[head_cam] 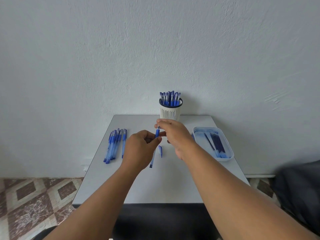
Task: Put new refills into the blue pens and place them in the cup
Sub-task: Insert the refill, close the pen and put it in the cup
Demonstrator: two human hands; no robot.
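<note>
We hold one blue pen (157, 133) above the table (155, 184), just in front of the cup (170, 113). Our left hand (141, 149) pinches the barrel low down, fingers curled round it; our right hand (174, 134) pinches the tip end (the rubber grip section sits between the two hands). We judge we are screwing the tip on over a fresh refill. A cap (160, 150) lies on the table just beside the hands.

The pen looks light and stiff, with a thin, slick plastic barrel, so the blue rubber grip is the better hold; the fine tip could bend or mark if pressed.

More pens (115, 144) wait in a row to the left, refills (217, 143) lie in the tray (229, 148) on the right, and the cup is already packed with finished pens (170, 97).
</note>
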